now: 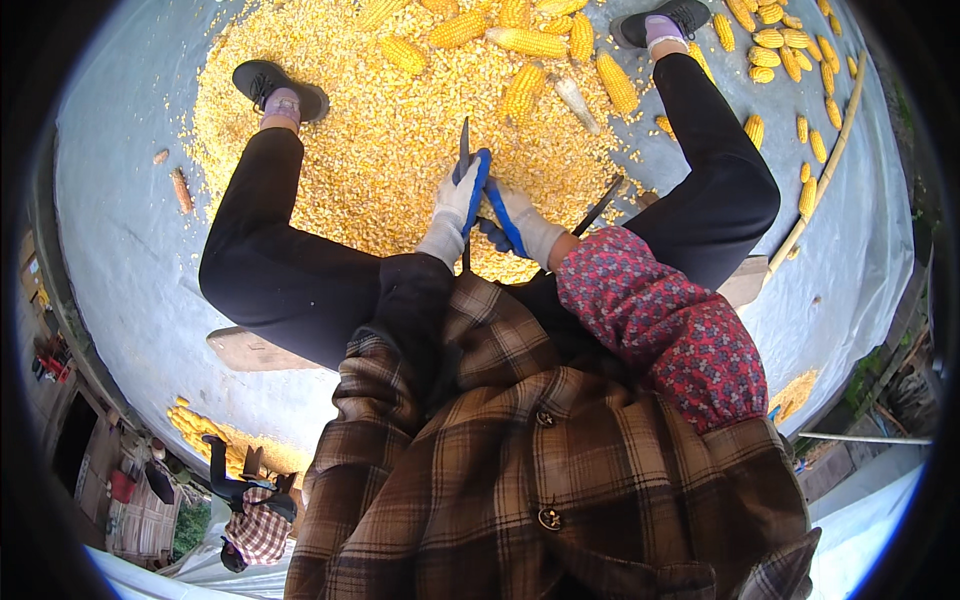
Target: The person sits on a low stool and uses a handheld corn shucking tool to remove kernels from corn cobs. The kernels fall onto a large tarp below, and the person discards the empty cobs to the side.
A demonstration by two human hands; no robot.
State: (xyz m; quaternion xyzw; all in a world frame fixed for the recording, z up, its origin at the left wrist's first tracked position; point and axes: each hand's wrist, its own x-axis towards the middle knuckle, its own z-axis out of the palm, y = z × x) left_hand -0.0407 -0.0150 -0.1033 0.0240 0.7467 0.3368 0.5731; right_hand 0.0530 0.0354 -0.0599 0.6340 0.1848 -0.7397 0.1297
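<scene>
My left hand (459,196), in a white knit glove with a blue coated palm, is over an upright dark metal bar (464,139). The bar's tip shows above the glove and its lower part below. Close beside it is my right hand (517,217), gloved alike, with its fingers curled inward. The gloves hide whether anything is held between my palms. Under and beyond my hands spreads a heap of loose yellow corn kernels (360,172). Several whole corn cobs (523,91) lie on the heap, along with a pale stripped cob (576,103).
My legs straddle the heap on a wooden plank seat (255,350). Another dark bar (600,205) slants near my right leg. More corn cobs (791,56) lie at the upper right, beside a long bamboo pole (825,169). Another person (259,525) is at the lower left beside more corn.
</scene>
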